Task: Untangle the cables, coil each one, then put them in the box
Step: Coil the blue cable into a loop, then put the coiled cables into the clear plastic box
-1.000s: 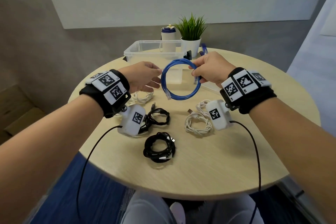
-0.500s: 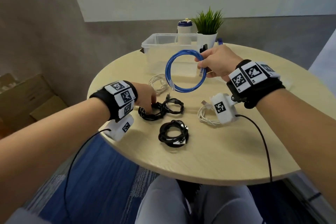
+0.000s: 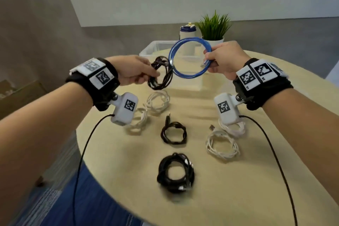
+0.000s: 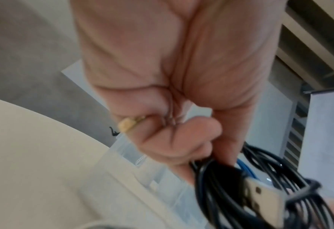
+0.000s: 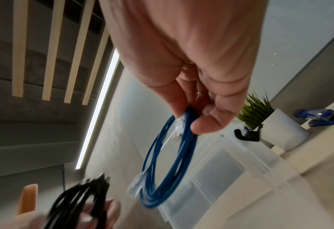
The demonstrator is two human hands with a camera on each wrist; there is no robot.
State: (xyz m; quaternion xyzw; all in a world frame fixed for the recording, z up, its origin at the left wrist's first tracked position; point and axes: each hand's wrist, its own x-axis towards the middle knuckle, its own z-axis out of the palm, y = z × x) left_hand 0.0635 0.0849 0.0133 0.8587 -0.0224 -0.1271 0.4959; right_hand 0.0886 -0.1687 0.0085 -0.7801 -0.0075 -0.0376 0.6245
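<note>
My right hand (image 3: 222, 60) pinches a coiled blue cable (image 3: 189, 74) and holds it in the air in front of the clear plastic box (image 3: 146, 51). The same blue cable (image 5: 168, 164) hangs from my right hand (image 5: 199, 114) above the box (image 5: 217, 168) in the right wrist view. My left hand (image 3: 135, 72) grips a black coiled cable (image 3: 161, 77) beside the blue one. My left hand (image 4: 183, 139) curls round that black cable (image 4: 260, 182), whose USB plug shows. Two black coils (image 3: 174, 133) (image 3: 175, 174) and several white coils (image 3: 222, 146) lie on the round table (image 3: 256, 180).
A potted plant (image 3: 213, 27) and a white bottle with a blue lid (image 3: 187, 33) stand behind the box. A blue object (image 5: 319, 118) lies on the table past the plant pot. Cardboard boxes (image 3: 20, 95) sit on the floor at the left.
My left hand picked a black coil up off the table and raised it beside the blue coil. My right hand kept hold of the blue coil near the box.
</note>
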